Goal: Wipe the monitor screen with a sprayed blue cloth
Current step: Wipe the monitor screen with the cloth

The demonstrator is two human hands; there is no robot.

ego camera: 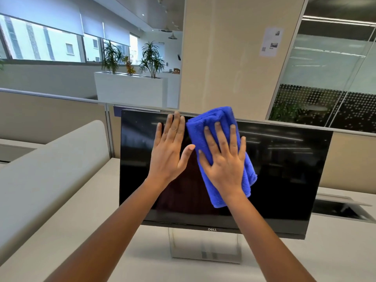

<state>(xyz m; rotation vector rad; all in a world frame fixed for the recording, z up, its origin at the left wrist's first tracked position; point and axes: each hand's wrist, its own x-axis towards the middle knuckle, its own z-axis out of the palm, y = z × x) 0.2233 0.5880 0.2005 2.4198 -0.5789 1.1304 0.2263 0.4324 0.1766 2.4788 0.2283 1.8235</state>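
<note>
A black monitor (284,169) with a dark screen stands on a silver stand in front of me. A folded blue cloth (207,123) lies against the upper middle of the screen, its top reaching the monitor's upper edge. My right hand (225,159) presses flat on the cloth with straight, spread fingers. My left hand (171,147) rests flat on the screen just left of the cloth, fingers straight, fingertips at the top bezel.
The monitor's stand (205,247) sits on a beige desk (335,251). A low padded divider (50,180) runs along the left. A cable hatch (341,208) is open in the desk behind the monitor's right side. Partition panels, a pillar and glass walls stand beyond.
</note>
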